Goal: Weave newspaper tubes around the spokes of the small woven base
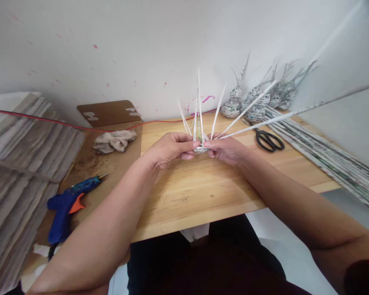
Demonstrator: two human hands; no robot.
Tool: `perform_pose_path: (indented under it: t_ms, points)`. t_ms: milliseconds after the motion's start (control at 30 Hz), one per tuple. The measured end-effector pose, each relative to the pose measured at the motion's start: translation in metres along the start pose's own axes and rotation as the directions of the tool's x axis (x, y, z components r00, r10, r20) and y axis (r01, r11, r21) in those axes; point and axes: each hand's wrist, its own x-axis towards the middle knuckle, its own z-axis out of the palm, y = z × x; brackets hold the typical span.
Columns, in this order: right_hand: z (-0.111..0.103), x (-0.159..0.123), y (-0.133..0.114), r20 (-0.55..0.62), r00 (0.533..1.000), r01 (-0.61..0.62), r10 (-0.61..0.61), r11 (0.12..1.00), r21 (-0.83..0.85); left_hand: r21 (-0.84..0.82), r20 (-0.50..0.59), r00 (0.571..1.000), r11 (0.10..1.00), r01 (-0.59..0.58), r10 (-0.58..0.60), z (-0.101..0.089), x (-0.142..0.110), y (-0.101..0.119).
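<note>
Between my hands, just above the wooden table, is a small woven paper base (200,150) made of rolled newspaper. Several thin paper tubes stand up from it in a fan, and two long paper tubes (258,124) run from it to the upper right. My left hand (176,148) is closed on the base's left side, thumb on top and fingers underneath. On the other side my right hand (226,150) pinches a paper tube at the rim, where the long tubes start. The fingertips partly hide the weave.
A blue glue gun (63,205) and a crumpled cloth (114,141) lie left, beside a tall stack of paper (24,176). Black-handled scissors (269,140), a bundle of paper tubes (326,159) and several woven gourd-shaped pieces (232,104) are right. A red cord (110,130) crosses behind.
</note>
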Motion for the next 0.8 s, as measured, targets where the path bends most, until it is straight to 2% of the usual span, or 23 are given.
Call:
perform_pose_path:
  t_ms: [200,300,433,567,667,800]
  points:
    - [0.0002,-0.0003,0.0014,-0.048,0.999,-0.02,0.019,1.0,-0.024,0.114,-0.017,0.999,0.992,0.047,-0.045,0.0024,-0.0043,0.0023]
    - [-0.0007,-0.0004,0.0018,-0.049,0.999,-0.015,0.014,0.999,-0.037,0.127,0.013,0.998,0.991,0.052,-0.054,0.003,-0.005,0.0013]
    - [-0.0011,-0.0004,0.0024,-0.022,1.0,-0.008,0.007,0.999,-0.053,0.113,0.042,0.999,0.993,-0.028,0.023,0.0032,-0.0026,-0.0027]
    - [0.0006,-0.0002,0.0034,-0.007,1.0,-0.024,0.023,0.999,-0.047,0.158,-0.011,0.996,0.984,-0.087,0.09,0.0061,-0.0004,-0.0047]
    - [0.002,-0.0002,0.0033,-0.016,1.0,-0.01,0.01,1.0,-0.015,0.154,-0.05,0.993,0.983,-0.102,0.111,0.0069,-0.0004,-0.0039]
    - [0.0013,0.0,0.0025,-0.033,0.999,-0.005,0.005,1.0,0.01,0.106,-0.032,0.991,0.987,-0.123,0.127,0.0049,-0.0015,-0.0025]
